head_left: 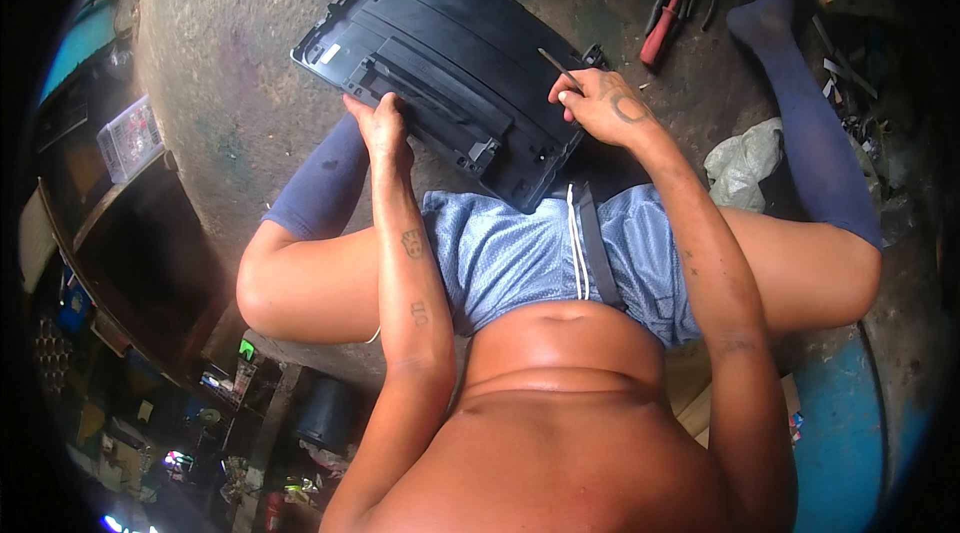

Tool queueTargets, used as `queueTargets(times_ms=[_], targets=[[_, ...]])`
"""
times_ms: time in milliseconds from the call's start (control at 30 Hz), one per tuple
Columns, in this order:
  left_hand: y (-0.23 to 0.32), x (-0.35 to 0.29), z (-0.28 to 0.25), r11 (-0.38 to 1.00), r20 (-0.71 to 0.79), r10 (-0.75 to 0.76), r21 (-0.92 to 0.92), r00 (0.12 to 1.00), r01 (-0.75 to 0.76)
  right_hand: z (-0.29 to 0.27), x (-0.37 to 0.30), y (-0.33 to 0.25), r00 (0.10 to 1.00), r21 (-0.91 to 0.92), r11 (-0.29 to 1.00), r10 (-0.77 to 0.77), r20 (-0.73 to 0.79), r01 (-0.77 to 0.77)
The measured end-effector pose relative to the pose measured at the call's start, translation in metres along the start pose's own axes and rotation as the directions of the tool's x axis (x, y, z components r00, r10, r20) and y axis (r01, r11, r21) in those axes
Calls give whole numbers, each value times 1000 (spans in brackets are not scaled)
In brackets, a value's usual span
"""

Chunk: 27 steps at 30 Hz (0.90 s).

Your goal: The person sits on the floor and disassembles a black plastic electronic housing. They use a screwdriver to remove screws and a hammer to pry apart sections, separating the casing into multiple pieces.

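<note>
A large black plastic panel [470,28] with ribs and a raised long bracket lies tilted between my legs, its near corner by my blue shorts. My left hand [380,128] is closed on the panel's near left edge, thumb on top and the other fingers mostly hidden. In my right hand [603,105], above the panel's right edge, a thin metal rod-like tool [556,67] is gripped, its tip pointing up and left over the panel. The tool's other end is hidden in my fist, so its exact kind does not show.
Beyond my right hand lie a red-handled tool [662,31] and dark-handled tools on the stained floor [230,53]. A crumpled whitish bag [745,168] sits inside my right leg. At left stand a white plastic basket [132,140] and a brown wooden box-like piece [150,253].
</note>
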<state>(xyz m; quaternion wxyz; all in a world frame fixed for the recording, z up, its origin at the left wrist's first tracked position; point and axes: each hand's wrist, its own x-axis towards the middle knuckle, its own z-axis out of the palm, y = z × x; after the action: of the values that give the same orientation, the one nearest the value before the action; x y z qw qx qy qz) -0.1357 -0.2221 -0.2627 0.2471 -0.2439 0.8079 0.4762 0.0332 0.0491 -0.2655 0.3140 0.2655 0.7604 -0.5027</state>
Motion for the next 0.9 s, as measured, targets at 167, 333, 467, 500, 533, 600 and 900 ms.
queueTargets(times_ms=[167, 333, 467, 500, 533, 600, 900], targets=[[2, -1, 3, 999, -47, -35, -28, 998, 34, -9, -17, -7, 994, -145, 989, -23, 108, 39], [-13, 1, 10, 988, -111, 5, -152, 994, -22, -35, -53, 6, 960, 226, 966, 61, 273, -126], [-36, 4, 9, 973, -72, -118, -210, 990, 101, -38, -77, 14, 981, -156, 981, 136, 139, -114], [-42, 9, 7, 943, -6, -148, -303, 989, 139, -38, -82, 15, 983, -259, 959, 146, 111, -113], [-49, 12, 4, 904, 61, -153, -395, 986, 165, -39, -86, 15, 992, -204, 978, 60, 113, -36], [-63, 22, 1, 858, 102, -214, -457, 972, 237, -45, -95, 17, 982, -104, 995, 19, 189, 1], [-81, 35, 5, 827, 163, -247, -477, 955, 296, -25, -88, -6, 966, -370, 913, -81, 246, 171]])
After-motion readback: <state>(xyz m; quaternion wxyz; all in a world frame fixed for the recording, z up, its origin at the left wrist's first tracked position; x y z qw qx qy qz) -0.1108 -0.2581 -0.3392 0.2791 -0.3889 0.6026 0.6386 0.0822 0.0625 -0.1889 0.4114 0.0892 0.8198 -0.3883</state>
